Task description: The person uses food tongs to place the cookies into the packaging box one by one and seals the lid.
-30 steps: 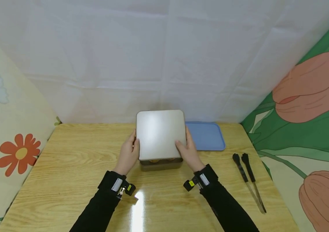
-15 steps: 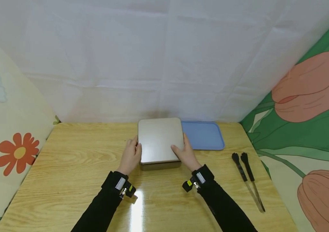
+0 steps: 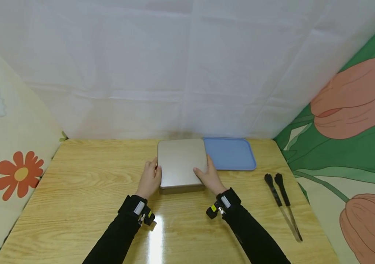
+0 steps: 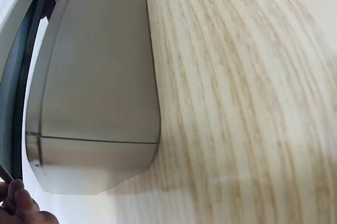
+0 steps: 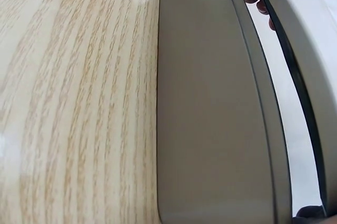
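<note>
A square, silvery metal lid (image 3: 182, 161) with rounded corners sits low over a matching metal tin (image 3: 181, 190) at the back middle of the table. My left hand (image 3: 149, 179) holds the lid's left side, thumb near its top edge. On the opposite side my right hand (image 3: 210, 178) grips it, thumb lying over the top face. Both wrist views show a narrow gap between the lid (image 5: 308, 50) and the upper rim of the tin (image 4: 100, 71). Fingertips (image 4: 23, 205) of the left hand show at the lid's edge in the left wrist view. The tin's inside is hidden.
A blue tray (image 3: 230, 154) lies flat just right of the tin, its left part behind the lid. Tongs (image 3: 284, 209) with black ends rest at the right side of the wooden table (image 3: 75, 205). A white cloth (image 3: 124, 69) hangs behind.
Both hands have lowered the lid toward the tin. The round yellowish things glimpsed under its front edge one second ago are now covered. The tray and tongs have stayed in place.
</note>
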Tool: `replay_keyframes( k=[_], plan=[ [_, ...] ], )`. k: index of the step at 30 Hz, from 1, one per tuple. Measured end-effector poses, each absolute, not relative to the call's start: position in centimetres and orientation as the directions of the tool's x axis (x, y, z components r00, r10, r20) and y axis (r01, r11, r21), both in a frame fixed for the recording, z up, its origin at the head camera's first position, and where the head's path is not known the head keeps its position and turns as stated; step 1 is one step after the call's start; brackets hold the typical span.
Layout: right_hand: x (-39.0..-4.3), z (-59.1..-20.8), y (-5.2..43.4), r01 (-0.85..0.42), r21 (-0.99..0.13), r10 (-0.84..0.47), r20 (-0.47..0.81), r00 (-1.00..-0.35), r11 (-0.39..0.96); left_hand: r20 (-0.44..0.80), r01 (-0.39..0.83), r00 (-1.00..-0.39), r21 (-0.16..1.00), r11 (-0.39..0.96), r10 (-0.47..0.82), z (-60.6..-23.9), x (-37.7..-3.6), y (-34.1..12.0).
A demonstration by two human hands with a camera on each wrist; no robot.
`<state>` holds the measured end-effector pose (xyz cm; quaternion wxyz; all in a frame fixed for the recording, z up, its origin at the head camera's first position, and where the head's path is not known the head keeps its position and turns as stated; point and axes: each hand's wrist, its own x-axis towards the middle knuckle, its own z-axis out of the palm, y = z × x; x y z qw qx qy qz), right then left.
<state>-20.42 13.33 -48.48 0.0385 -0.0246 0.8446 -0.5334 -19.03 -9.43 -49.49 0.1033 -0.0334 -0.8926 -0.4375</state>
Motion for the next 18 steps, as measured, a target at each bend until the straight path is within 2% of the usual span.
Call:
replay_keyframes(
  k=[6,18],
  plan=[
    [-20.44,-48.77,13.36,-0.003,-0.891,-0.082,-0.038,-0.996,0.454,0.153,0.106,-0.988,0.777,0.620,-0.022,-49.68,-19.06,-9.39],
    [-20.77,-49.32,13.47,-0.001,-0.886,-0.097,-0.049,-0.994,0.464,0.137,0.083,-0.990,0.772,0.630,-0.037,-50.29,-19.40,-9.17]
  ],
)
